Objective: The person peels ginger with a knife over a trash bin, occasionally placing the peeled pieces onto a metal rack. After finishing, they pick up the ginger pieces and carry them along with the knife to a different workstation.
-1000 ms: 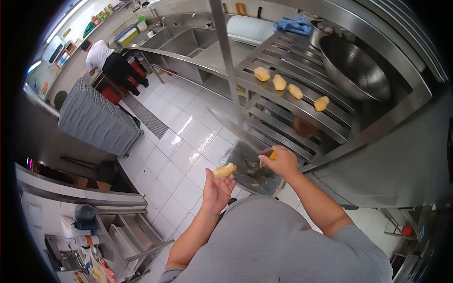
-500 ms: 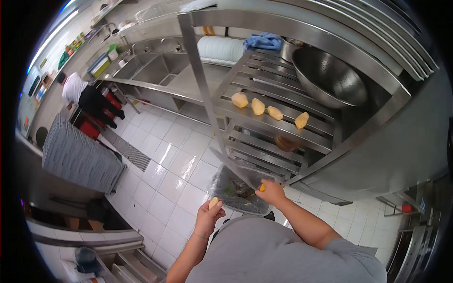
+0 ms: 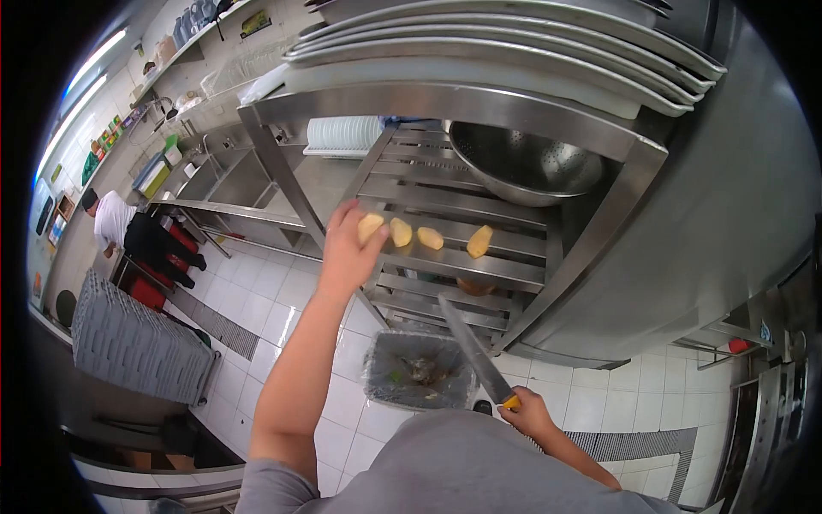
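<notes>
My left hand (image 3: pixel 347 248) reaches up to the slatted metal shelf (image 3: pixel 505 265), its fingers and thumb curled round a pale yellow peeled potato (image 3: pixel 370 227) at the left end of a row. To its right on the same shelf lie other peeled potatoes (image 3: pixel 401 231), spaced along the front slat. My right hand (image 3: pixel 528 413), low in front of my body, grips the yellow handle of a large knife (image 3: pixel 475 349). The blade points up and away, towards the shelf. Below the rack stands a plastic-lined bin (image 3: pixel 377 390) with scraps inside.
A perforated metal colander (image 3: pixel 548 171) sits at the back of the shelf, with stacked trays (image 3: pixel 514 51) above. White plates (image 3: pixel 342 135) stand by the sink (image 3: pixel 244 184). Another person (image 3: pixel 137 227) bends at the far left beside a grey stack (image 3: pixel 137 343).
My left hand has risen from above the bin to the shelf's leftmost potato; the piece it held is no longer distinguishable. My right hand has moved right and down with the knife.
</notes>
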Demonstrator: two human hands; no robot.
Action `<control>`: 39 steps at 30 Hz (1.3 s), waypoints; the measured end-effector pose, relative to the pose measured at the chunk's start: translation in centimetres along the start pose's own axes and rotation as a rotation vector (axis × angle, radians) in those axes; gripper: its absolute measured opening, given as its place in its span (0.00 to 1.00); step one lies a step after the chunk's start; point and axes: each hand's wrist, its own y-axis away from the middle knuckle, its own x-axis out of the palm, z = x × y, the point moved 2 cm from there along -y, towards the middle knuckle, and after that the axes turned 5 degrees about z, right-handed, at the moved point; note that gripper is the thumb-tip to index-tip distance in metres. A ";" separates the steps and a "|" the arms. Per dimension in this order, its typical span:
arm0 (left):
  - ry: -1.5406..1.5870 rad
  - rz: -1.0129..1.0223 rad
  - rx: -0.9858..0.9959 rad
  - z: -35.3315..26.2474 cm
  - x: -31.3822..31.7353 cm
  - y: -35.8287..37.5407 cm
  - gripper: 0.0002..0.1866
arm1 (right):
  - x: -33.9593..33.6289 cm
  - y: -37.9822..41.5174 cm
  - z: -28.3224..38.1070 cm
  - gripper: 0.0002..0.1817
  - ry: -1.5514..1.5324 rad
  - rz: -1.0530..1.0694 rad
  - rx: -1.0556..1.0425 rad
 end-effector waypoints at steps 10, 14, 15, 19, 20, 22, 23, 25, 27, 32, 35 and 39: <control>-0.203 0.260 -0.189 0.4 6.7 -4.4 0.27 | -14.9 -6.6 12.6 0.24 0.014 -0.161 -0.345; -0.278 0.280 -0.241 -0.5 6.0 -3.9 0.31 | -16.6 -11.0 17.7 0.27 0.101 -0.104 -0.388; -0.278 0.263 -0.219 -0.4 6.0 -3.7 0.32 | -16.7 -12.2 18.7 0.30 0.123 -0.092 -0.374; -0.265 0.294 -0.190 -0.7 5.7 -3.6 0.32 | -16.0 -17.5 20.9 0.34 0.219 -0.148 -0.325; -0.259 0.290 -0.180 -0.3 5.5 -3.6 0.32 | -15.7 -18.6 21.4 0.34 0.225 -0.159 -0.323; -0.141 0.283 -0.016 0.6 5.2 -3.0 0.32 | -15.1 -20.5 22.0 0.34 0.223 -0.170 -0.226; -0.060 0.314 0.016 1.3 5.2 -2.8 0.29 | -14.7 -21.3 22.1 0.36 0.253 -0.197 -0.219; -0.026 0.324 0.078 2.0 5.1 -2.3 0.27 | -14.2 -21.7 23.5 0.36 0.239 -0.196 -0.175; 0.009 0.326 0.140 2.2 4.7 -2.2 0.25 | -13.6 -22.2 24.9 0.37 0.230 -0.196 -0.137; 0.013 0.263 0.158 2.2 4.7 -1.9 0.22 | -10.7 -25.6 25.5 0.40 0.250 -0.162 -0.081; 0.037 0.139 0.154 2.8 4.7 -0.9 0.21 | -10.1 -26.5 26.0 0.41 0.276 -0.215 0.013; 0.011 0.024 0.192 4.1 4.1 -0.1 0.20 | -10.2 -26.6 27.4 0.42 0.366 -0.218 0.083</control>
